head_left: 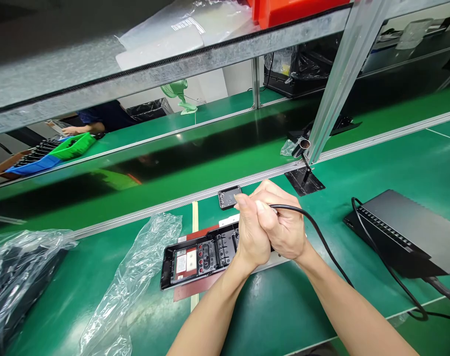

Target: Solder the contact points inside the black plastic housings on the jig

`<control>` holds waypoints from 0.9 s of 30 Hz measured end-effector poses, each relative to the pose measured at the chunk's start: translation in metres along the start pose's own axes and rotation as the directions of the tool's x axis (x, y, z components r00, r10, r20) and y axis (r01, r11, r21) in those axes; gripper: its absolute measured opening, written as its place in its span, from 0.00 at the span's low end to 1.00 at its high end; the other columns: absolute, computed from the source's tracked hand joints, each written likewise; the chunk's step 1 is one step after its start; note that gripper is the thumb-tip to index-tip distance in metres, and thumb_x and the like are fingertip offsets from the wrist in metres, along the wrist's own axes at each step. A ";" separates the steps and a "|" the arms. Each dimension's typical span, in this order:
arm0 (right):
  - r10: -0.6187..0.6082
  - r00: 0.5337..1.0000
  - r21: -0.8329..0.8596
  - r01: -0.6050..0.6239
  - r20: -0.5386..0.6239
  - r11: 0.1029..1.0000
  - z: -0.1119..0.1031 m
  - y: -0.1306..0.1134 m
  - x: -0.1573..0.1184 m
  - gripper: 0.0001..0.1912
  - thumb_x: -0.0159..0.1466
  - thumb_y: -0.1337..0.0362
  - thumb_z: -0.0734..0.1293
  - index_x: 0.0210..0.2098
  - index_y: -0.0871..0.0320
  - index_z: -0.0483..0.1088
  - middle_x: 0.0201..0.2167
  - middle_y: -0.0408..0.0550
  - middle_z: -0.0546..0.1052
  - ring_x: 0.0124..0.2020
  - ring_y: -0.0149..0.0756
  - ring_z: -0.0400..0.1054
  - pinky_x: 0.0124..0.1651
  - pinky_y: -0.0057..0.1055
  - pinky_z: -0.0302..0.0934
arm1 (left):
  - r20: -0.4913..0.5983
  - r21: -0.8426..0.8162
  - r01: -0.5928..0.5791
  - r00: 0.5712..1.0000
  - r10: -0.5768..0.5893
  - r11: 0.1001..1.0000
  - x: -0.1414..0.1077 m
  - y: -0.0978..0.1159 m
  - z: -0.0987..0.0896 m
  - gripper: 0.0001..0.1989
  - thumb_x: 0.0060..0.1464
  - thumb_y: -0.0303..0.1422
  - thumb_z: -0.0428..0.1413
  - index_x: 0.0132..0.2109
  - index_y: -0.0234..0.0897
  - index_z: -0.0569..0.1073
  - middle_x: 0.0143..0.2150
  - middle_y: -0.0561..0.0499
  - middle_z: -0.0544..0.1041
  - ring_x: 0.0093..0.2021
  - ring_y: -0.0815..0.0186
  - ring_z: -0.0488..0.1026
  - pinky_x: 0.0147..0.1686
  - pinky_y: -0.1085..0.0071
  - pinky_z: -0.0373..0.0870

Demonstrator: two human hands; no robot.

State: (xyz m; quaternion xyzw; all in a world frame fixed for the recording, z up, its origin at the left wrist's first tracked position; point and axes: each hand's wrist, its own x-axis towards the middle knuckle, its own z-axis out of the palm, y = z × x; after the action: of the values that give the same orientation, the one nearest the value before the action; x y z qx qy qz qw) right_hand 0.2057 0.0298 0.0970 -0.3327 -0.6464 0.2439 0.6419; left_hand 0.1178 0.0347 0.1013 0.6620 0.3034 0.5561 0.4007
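My left hand (252, 240) and my right hand (286, 227) are clasped together, fingers wrapped round a corded tool whose body they hide. Its black cable (319, 231) leaves the top of my grip and runs down to the right. Below and left of my hands lies a long black plastic housing (209, 254), its ribbed, hollow inside facing up. My hands cover its right end, so I cannot tell whether the tool touches it. Reddish sheets (195, 289) show beneath the housing. Just beyond sits a small black tray (230, 198) with tiny metal pieces, apparently screws.
Crumpled clear plastic film (136, 277) lies left, beside a bagged black part (28, 287). A black box (406, 232) with cables stands right. A metal post (339, 89) and stand (304, 180) rise behind. An overhead shelf (210, 54) crosses above. Another person's hand (76, 130) is across the line.
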 end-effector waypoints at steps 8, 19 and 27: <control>-0.007 1.000 0.012 0.007 -0.009 1.000 0.000 -0.004 0.002 0.16 0.72 0.61 0.63 0.33 0.56 0.79 0.31 0.47 0.73 0.33 0.36 0.67 0.35 0.37 0.62 | -0.015 -0.005 -0.022 1.000 0.022 1.000 -0.001 0.001 0.002 0.36 0.73 0.49 0.28 0.30 0.39 0.72 0.32 0.47 0.75 0.35 0.63 0.72 0.45 0.63 0.73; -0.002 1.000 -0.030 0.003 0.016 1.000 -0.001 -0.006 0.000 0.17 0.73 0.60 0.62 0.35 0.56 0.81 0.32 0.48 0.75 0.34 0.37 0.69 0.37 0.38 0.64 | -0.006 -0.036 -0.008 1.000 0.008 0.999 -0.003 0.003 0.000 0.36 0.72 0.51 0.29 0.31 0.39 0.72 0.32 0.47 0.76 0.35 0.63 0.72 0.43 0.62 0.72; -0.002 1.000 -0.040 0.002 0.003 0.999 0.000 -0.005 0.000 0.17 0.73 0.61 0.62 0.36 0.56 0.81 0.32 0.48 0.75 0.34 0.38 0.69 0.37 0.38 0.64 | -0.018 -0.073 0.027 0.999 -0.028 0.997 -0.003 -0.001 0.002 0.34 0.72 0.52 0.29 0.28 0.40 0.67 0.29 0.49 0.72 0.32 0.63 0.68 0.39 0.61 0.67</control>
State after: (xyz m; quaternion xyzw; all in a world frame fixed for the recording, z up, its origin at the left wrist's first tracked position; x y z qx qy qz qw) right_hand 0.2054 0.0268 0.1009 -0.3443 -0.6525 0.2308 0.6344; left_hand 0.1189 0.0323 0.0993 0.6373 0.2958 0.5675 0.4293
